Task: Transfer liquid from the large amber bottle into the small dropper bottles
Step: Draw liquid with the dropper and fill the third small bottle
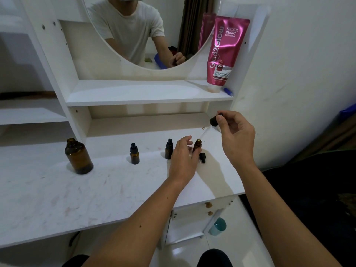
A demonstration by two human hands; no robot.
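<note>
Left hand hides lower part of the open dropper bottle; grip can't be made out. Liquid level in the pipette too small to tell. Mirror cut off at top edge.

The white table, scuffed with faint pink marks, carries the large amber bottle standing uncapped at the left, then two capped dropper bottles, an open dropper bottle and a loose black cap lying just beside it. On the shelf above, a pink tube stands cap-down at the right end, a small blue object beside it.
</note>
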